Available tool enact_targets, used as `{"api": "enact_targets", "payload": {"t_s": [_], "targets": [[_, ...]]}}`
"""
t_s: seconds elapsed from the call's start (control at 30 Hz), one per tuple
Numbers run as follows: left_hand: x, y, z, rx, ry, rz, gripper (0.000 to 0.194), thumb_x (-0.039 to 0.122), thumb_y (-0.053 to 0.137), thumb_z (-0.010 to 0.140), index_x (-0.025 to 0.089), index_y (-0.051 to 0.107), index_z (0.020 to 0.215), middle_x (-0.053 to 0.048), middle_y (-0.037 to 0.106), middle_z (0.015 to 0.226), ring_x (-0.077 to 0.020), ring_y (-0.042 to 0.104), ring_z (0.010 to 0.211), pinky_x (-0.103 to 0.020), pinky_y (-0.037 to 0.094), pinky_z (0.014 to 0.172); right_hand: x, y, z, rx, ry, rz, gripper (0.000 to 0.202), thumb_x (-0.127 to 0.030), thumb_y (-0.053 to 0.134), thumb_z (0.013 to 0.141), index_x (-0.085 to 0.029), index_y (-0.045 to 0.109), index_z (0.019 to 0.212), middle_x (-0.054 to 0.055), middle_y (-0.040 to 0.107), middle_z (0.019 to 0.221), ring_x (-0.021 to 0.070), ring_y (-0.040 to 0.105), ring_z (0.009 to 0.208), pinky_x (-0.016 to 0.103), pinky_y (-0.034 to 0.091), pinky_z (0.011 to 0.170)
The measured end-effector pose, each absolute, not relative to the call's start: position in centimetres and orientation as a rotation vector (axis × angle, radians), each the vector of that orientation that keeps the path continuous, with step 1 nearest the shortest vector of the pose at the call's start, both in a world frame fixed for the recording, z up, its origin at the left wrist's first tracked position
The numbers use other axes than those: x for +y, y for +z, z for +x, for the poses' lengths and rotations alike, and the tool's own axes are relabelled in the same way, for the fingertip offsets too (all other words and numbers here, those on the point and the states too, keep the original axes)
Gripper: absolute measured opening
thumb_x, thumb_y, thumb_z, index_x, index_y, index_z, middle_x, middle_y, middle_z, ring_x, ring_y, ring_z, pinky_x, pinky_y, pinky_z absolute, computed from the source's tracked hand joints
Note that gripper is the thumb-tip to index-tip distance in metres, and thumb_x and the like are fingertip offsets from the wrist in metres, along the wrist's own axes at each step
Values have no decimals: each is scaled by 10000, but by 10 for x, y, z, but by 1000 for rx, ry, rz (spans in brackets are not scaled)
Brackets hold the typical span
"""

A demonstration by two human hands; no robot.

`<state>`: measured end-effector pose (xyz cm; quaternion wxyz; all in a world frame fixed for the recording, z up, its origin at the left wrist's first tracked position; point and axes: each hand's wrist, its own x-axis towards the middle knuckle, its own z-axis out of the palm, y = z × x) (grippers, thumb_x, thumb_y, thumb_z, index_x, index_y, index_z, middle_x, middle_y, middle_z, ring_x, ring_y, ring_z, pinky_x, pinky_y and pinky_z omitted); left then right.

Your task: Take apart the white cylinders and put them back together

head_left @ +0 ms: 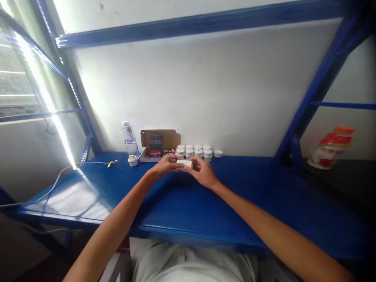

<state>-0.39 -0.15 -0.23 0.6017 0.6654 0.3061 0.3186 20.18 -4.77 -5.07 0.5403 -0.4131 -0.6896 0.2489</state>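
Observation:
Over the blue tabletop, a small white cylindrical plastic piece (185,163) is held on its side between my two hands. My left hand (167,166) grips its left end, with the fingers curled over the far side. At the right end, my right hand (204,172) has its thumb and fingers closed on the same piece. Just behind the hands stand several similar white round plastic pieces (207,154) in close rows. A shallow white round part (217,153) lies to the right of those rows. The held piece's exact kind cannot be made out.
An open cardboard box (173,139) with small items stands against the wall, beside a clear water bottle (130,141). Another white round piece (133,160) sits before the bottle. A white cable (58,176) crosses the left side. Blue frame bars surround the table (176,207); an orange-capped bottle (330,150) is at right.

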Motion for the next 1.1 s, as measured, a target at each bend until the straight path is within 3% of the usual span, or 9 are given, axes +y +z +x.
{"api": "enact_targets", "payload": {"t_s": [0.13,0.27,0.43,0.53,0.7,0.8,0.9,1.0,1.1], "targets": [[-1,-3,-3,775,705,1549,451,490,841,727,98,775,940,-117,732,918,-212,701,857,-355,573,838,-52,-49,201,-1794,387,-967,366,-332,769,777,-229,580,1073,59,703,1055,245,702,917,411,575,851],[3,-6,-3,827,670,1553,501,559,793,758,92,769,939,-84,702,745,-151,646,638,-280,551,642,-57,-47,200,-1867,277,-965,330,-294,747,812,-235,563,1080,60,677,1059,248,674,920,419,560,859],[4,-9,-2,899,576,1560,614,695,654,817,92,731,906,-99,680,608,-146,595,471,-251,449,461,-57,-44,201,-1975,88,-802,302,-136,649,834,-240,551,1101,100,636,1184,286,614,1148,461,508,1002],[3,-9,-1,851,569,1538,613,691,631,841,95,717,953,-98,687,636,-156,624,508,-264,496,515,-56,-43,201,-1950,98,-800,274,-136,654,825,-236,571,1066,101,645,1178,291,615,1160,465,507,1012],[2,-11,-2,706,611,1530,504,549,781,789,108,713,1023,-102,724,905,-183,710,802,-307,572,786,-53,-46,204,-1763,483,-985,405,-327,817,729,-226,581,1042,48,710,1006,249,708,884,402,587,813],[4,-12,-4,683,638,1518,472,490,831,755,105,720,1004,-96,717,931,-196,706,891,-343,557,883,-51,-46,205,-1725,603,-989,436,-340,818,718,-220,587,1066,40,730,993,236,725,856,387,591,804],[4,-11,-5,672,659,1506,470,393,871,724,115,727,1076,-113,727,1025,-221,702,968,-359,541,927,-51,-44,204,-1754,503,-947,409,-319,823,704,-225,609,1040,46,732,1031,246,718,923,400,578,871],[3,-9,-5,616,666,1524,522,276,900,676,128,722,1144,-118,734,1069,-225,700,990,-343,535,931,-49,-44,203,-1667,567,-959,412,-386,814,729,-223,610,1047,57,748,985,256,731,877,399,593,814],[3,-7,-4,634,684,1537,453,301,877,709,108,731,1092,-122,739,1017,-219,709,938,-337,555,881,-45,-48,204,-1572,725,-933,435,-443,797,756,-213,606,1071,72,761,973,265,748,856,397,608,781]]}}
